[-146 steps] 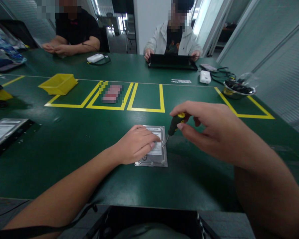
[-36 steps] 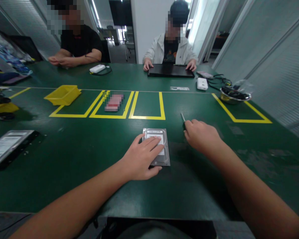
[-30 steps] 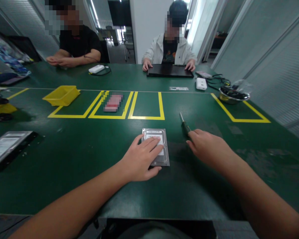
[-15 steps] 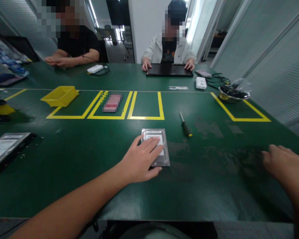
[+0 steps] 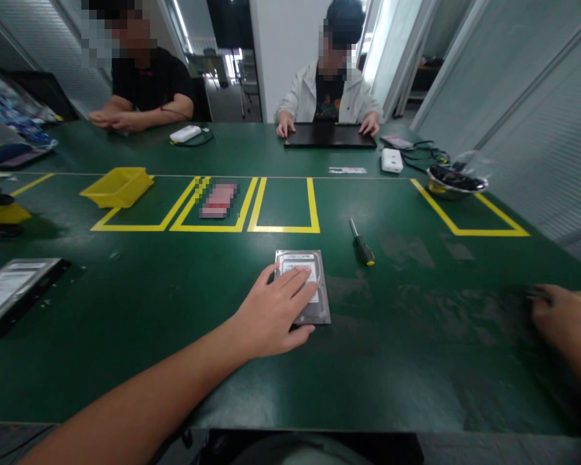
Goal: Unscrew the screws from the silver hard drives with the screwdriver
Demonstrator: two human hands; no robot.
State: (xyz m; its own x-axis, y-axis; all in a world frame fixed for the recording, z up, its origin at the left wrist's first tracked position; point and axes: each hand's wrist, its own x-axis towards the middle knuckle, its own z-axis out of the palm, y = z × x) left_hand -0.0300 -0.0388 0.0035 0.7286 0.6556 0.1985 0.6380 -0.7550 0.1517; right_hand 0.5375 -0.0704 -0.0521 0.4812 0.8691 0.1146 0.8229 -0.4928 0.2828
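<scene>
Head view: left hand [image 5: 274, 313] lies palm-down on the hard drive [image 5: 319, 309], fingers slightly spread over its label, thumb past the near edge; that grip is open, pressing rather than wrapped round. Drive sits flat on the green counter [image 5: 392, 368], roughly mid-frame, label up. Screwdriver [image 5: 362, 247] lies free just right of it, tip pointing away from the wearer, yellow butt end nearer. Right hand [image 5: 569, 326] is at the far right edge, blurred, fingers curled, dark shape at the fingertips; can't tell how closed that grip is or whether it has hold of anything. Second drive [image 5: 17, 287] at far left, yellow bin [image 5: 119, 188] beyond it. Across the counter, a co-worker has both hands on a black panel [image 5: 329, 137].
</scene>
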